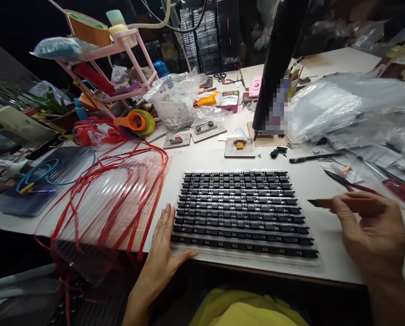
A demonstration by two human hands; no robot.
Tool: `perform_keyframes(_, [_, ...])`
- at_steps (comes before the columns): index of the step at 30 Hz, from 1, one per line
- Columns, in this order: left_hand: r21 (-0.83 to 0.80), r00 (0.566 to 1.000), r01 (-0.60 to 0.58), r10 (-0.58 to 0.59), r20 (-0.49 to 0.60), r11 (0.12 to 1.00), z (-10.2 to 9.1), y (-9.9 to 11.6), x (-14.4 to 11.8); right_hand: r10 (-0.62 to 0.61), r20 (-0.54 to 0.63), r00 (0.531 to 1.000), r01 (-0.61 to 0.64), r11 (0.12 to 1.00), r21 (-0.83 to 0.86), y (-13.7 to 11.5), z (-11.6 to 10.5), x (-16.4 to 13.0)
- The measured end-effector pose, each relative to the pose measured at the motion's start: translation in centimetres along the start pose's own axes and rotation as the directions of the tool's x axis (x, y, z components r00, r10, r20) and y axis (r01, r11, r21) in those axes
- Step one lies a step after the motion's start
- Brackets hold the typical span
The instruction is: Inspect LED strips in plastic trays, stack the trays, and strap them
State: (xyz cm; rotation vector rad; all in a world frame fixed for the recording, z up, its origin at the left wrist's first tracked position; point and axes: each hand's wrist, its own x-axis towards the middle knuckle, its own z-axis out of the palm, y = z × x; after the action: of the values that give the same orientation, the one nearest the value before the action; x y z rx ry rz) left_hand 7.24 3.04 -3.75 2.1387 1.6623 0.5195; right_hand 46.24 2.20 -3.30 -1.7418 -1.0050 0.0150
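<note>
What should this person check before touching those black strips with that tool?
1. Left hand rests flat at the left edge of the tray of black strips: ok.
2. Right hand grips the thin tool, tip pointing at the strips: ok.
3. Tool tip is clear of the strips, not touching: ok.
4. Strips lie in even rows, none visibly lifted: ok.
5. Red cord lies left of the tray, not across it: ok.
6. Whether the tool's tip is sharp or clean: cannot tell.

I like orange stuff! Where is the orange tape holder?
The orange tape holder sits on the table's far left, below the pink rack, beside the red cords.
</note>
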Motion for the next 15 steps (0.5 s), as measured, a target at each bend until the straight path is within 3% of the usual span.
perform_keyframes(2, [-0.020, 1.000, 0.011, -0.010, 0.007, 1.000, 0.1, 0.1, 0.1, -0.065, 0.104, 0.992, 0.079, 0.988, -0.135, 0.3, 0.1, -0.4])
perform_keyframes(6, [-0.040, 1.000, 0.015, -0.015, 0.000, 0.999, 0.3, 0.1, 0.1, 0.038, 0.143, 0.989, -0.009, 0.980, -0.198, 0.6, -0.4, -0.6])
perform_keyframes(10, [-0.050, 0.999, 0.037, -0.038, -0.020, 0.998, 0.5, 0.0, -0.1, 0.115, 0.107, 0.988, -0.112, 0.993, -0.032, -0.3, -0.6, -0.5])
perform_keyframes(15, [-0.050, 0.999, 0.032, -0.033, -0.021, 0.998, 0.4, 0.1, 0.2, 0.301, 0.238, 0.923, -0.356, 0.903, 0.241, -1.7, 0.6, -0.9])
